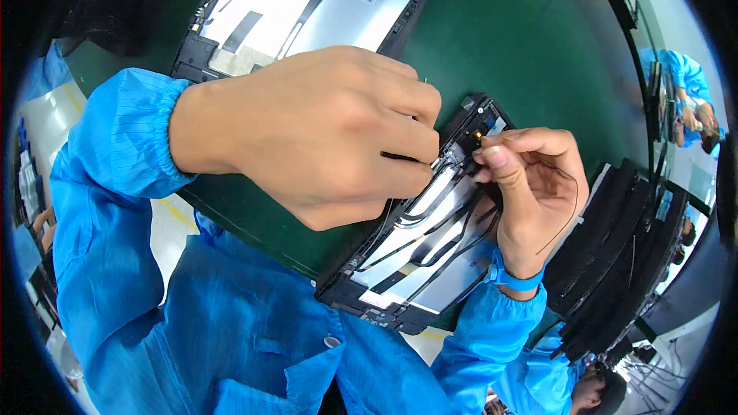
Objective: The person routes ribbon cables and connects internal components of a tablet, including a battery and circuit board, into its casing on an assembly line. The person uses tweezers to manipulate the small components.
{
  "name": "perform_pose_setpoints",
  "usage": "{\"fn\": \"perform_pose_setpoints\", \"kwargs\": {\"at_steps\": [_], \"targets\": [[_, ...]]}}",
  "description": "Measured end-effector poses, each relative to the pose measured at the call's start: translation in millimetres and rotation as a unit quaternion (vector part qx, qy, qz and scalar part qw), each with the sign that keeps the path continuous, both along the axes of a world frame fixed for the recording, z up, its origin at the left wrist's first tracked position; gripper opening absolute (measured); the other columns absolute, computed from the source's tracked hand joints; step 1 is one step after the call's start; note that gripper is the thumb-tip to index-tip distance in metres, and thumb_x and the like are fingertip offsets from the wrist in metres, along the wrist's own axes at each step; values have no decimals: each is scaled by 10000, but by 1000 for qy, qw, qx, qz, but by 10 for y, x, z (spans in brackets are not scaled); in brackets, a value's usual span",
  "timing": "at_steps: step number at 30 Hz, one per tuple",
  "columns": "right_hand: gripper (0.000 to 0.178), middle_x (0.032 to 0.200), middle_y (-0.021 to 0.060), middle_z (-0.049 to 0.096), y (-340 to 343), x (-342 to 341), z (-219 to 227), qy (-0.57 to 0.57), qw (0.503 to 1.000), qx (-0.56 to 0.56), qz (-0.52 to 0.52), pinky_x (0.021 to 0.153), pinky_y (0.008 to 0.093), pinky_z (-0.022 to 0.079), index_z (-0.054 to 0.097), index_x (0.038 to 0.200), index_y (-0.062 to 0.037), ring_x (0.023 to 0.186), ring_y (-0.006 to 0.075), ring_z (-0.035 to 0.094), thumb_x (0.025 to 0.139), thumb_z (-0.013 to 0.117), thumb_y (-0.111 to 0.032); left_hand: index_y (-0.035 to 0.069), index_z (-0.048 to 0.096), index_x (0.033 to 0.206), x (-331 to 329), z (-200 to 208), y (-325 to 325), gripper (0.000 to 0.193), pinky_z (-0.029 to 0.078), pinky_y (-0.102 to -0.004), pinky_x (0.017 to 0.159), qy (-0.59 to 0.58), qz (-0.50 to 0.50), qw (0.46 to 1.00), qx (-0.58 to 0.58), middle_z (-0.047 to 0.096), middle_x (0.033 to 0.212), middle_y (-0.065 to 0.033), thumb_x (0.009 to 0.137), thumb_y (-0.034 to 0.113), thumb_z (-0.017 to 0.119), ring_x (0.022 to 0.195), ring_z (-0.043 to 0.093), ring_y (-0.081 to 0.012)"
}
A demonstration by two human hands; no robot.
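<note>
An opened flat electronic device (453,250) with a black frame, silver plates and black cables lies at a slant in front of me. My left hand (338,134) is closed above its upper left edge, knuckles up. Its fingertips are hidden, and a dark sliver shows between two fingers. At the device's far right end, my right hand (530,184) pinches thumb and forefinger close to a small yellow part (478,136). A thin dark wire (570,219) curves across that palm toward the wrist, which wears a blue strap (516,280); the pinched end is too small to see clearly.
A second opened device (361,11) lies farther away on the green tabletop (530,38). To the right stands a row of black padded slabs (607,238). Co-workers in blue sit at the right, one at the far side (686,81) and one near the bottom (538,369).
</note>
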State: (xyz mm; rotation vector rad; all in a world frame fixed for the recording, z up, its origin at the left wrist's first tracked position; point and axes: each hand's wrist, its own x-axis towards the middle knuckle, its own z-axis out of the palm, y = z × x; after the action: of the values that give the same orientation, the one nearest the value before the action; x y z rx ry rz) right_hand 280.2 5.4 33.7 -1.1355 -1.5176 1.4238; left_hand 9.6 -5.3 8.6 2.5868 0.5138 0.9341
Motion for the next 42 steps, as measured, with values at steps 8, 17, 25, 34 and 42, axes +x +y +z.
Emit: {"fn": "perform_pose_setpoints", "kwargs": {"at_steps": [8, 17, 25, 34, 42], "targets": [[286, 1030, 124, 754, 3, -24, -11, -55, 998, 31, -7, 758, 256, 581, 625, 1266, 25, 865, 133, 703, 1018, 767, 21, -58, 790, 964, -4, 5, 57, 339, 610, -396, 636, -8, -31, 999, 10, 763, 996, -172, 698, 152, 783, 891, 743, -339], [409, 1027, 133, 755, 39, -1, -51, 1, 1000, 12, 2, 788, 257, 583, 567, 1386, 30, 847, 128, 686, 1023, 756, 30, -59, 797, 952, -2, 3, 65, 273, 620, -388, 618, -13, -42, 999, 20, 771, 966, -185, 770, 130, 721, 861, 753, -341], [437, 1021, 124, 757, 40, -8, -40, 17, 1000, 11, 0, 790, 264, 582, 564, 1413, 26, 829, 123, 676, 1025, 765, 12, -49, 801, 957, 5, -7, 78, 270, 624, -373, 618, -15, -42, 998, 52, 770, 977, -181, 791, 144, 712, 848, 748, -328], [436, 965, 86, 721, 37, -15, -57, -10, 998, 61, 0, 730, 228, 572, 572, 1406, 25, 804, 100, 684, 1020, 771, 4, -46, 806, 946, 34, -6, 78, 274, 620, -362, 623, -5, -40, 998, 48, 779, 970, -175, 786, 148, 695, 839, 753, -324], [416, 926, 76, 708, 69, 8, -72, 1, 999, 42, 10, 670, 221, 554, 575, 1385, 29, 769, 90, 663, 1021, 773, -6, -42, 821, 915, 69, -49, 111, 287, 621, -339, 612, -27, -35, 997, 71, 794, 918, -177, 772, 159, 675, 796, 761, -303]]}}
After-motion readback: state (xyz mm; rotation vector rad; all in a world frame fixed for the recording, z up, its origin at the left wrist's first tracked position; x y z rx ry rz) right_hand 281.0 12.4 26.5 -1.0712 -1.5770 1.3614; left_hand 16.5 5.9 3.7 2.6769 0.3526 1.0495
